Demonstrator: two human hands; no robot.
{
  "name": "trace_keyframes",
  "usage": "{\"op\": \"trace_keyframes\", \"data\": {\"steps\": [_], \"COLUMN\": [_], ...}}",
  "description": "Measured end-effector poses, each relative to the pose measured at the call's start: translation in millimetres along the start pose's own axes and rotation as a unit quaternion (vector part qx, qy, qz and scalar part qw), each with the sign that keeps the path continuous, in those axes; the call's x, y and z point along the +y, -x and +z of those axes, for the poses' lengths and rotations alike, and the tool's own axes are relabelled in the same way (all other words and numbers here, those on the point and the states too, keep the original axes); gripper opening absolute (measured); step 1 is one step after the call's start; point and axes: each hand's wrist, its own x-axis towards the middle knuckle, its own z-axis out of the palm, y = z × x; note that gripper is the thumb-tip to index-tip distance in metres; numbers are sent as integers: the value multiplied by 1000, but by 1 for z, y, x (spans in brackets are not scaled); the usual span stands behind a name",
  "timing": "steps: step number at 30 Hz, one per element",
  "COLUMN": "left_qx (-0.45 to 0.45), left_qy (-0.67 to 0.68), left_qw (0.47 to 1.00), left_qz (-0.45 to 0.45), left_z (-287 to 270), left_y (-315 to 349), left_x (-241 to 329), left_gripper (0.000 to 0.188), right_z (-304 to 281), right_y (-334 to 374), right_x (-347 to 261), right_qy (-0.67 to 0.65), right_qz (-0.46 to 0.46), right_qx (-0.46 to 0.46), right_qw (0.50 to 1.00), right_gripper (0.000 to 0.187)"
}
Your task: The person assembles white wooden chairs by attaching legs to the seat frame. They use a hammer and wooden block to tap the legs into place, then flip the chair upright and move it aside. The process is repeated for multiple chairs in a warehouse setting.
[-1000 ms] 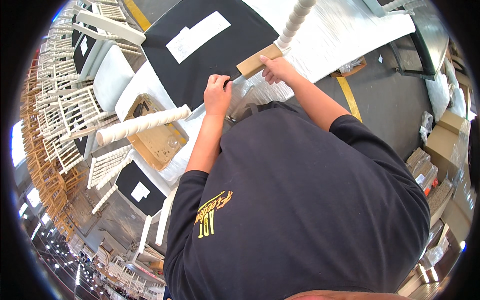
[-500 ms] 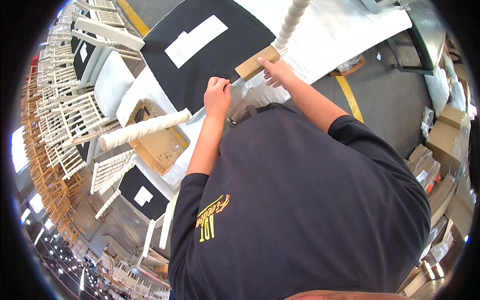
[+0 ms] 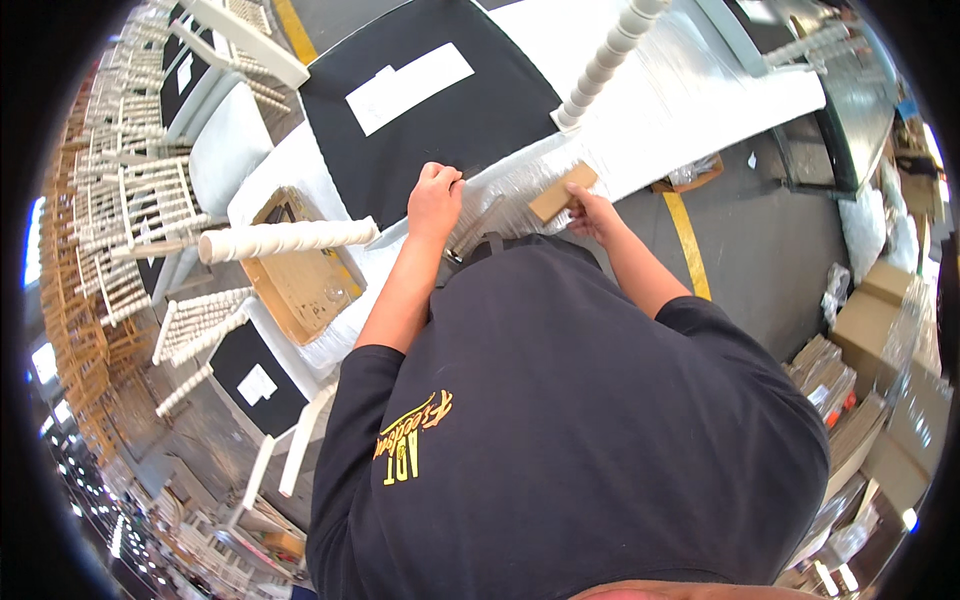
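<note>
An upturned chair lies before me. Its seat underside is covered in black cloth [image 3: 420, 150], with a white paper label [image 3: 410, 88] on it. One cream spiral-turned leg [image 3: 610, 62] rises at the right, and another turned leg [image 3: 290, 240] points left. My left hand [image 3: 436, 200] is closed at the near edge of the black cloth; whatever its fingers hold is hidden. My right hand [image 3: 592, 212] grips a flat brown rectangular block [image 3: 562, 192] between thumb and fingers, above the plastic-wrapped near side of the work surface [image 3: 690, 120].
An open cardboard box [image 3: 305, 295] sits left of my left arm. Many cream chairs [image 3: 130, 240] are stacked beyond it, and a black-bottomed chair [image 3: 258, 380] stands lower left. Cartons [image 3: 870, 315] and clear plastic line the right. A yellow line [image 3: 688, 245] crosses the grey floor.
My right hand has drawn the brown block away from the chair edge by the right leg, toward me and to the right. My left hand stays closed at nearly the same spot.
</note>
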Motion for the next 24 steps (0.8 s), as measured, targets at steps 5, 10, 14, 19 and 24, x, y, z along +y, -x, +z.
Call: {"op": "trace_keyframes", "data": {"steps": [5, 10, 14, 19, 24], "left_qx": [-5, -6, 6, 21, 35], "left_qy": [3, 4, 2, 11, 22], "left_qw": [1000, 1000, 1000, 999, 999], "left_qz": [5, -8, -20, -26, -36], "left_z": [1, 4, 5, 11, 9], "left_y": [-3, 1, 4, 0, 1], "left_x": [-2, -6, -7, -6, -5], "left_gripper": [12, 11, 8, 11, 9], "right_z": [-2, 11, 91, 171, 201], "right_y": [-29, -33, 28, 13, -11], "right_x": [11, -50, -119, -170, -177], "right_qy": [-19, 246, 375, 495, 584], "right_qz": [32, 19, -414, -542, -552], "right_qx": [127, -6, -56, -52, -68], "right_qw": [991, 969, 827, 677, 592], "right_gripper": [75, 56, 24, 15, 11]}}
